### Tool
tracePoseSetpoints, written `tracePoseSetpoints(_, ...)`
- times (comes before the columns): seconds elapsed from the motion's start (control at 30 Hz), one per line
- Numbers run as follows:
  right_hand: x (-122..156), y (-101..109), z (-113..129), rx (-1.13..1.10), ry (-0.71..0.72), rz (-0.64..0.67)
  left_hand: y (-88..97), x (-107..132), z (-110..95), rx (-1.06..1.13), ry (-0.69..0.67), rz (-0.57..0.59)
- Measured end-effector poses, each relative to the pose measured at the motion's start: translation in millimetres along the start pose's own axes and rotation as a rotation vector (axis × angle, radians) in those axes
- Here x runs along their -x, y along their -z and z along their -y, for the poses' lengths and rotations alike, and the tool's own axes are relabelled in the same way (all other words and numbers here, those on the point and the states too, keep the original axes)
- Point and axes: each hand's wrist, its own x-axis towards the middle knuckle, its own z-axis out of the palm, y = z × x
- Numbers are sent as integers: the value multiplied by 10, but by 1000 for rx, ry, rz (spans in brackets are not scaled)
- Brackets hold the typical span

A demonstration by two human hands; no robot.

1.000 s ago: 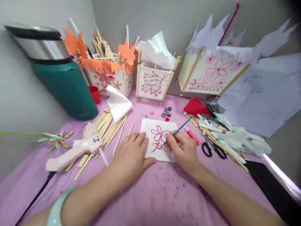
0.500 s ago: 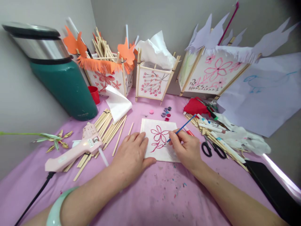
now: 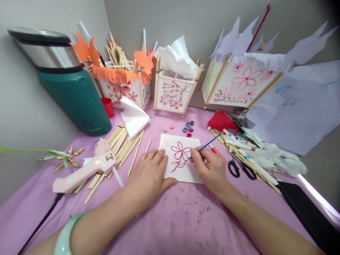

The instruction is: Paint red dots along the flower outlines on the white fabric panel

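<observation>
Shifted rightward, the right hand (image 3: 212,164) pinches a slim blue brush (image 3: 207,144) over a perhaps woven white square (image 3: 181,173), left hand (image 3: 149,168) flat.

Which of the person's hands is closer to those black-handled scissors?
The right. The right hand, holding a blue brush, is just left of the scissors, not touching them. The left hand is farther left, at the white square's left edge.

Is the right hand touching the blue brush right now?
Touching. The head view shows the right hand pinching the blue brush partway along its shaft.
</observation>
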Motion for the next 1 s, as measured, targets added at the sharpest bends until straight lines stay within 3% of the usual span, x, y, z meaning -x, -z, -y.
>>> tracePoseSetpoints(0.8, 58, -80, 103, -113, -88, 103, -14, 8, 0, 12, -4, -23)
tracePoseSetpoints(1.0, 47, -61, 107, -169, -92, 71, -15, 15, -1, 12, -4, -17)
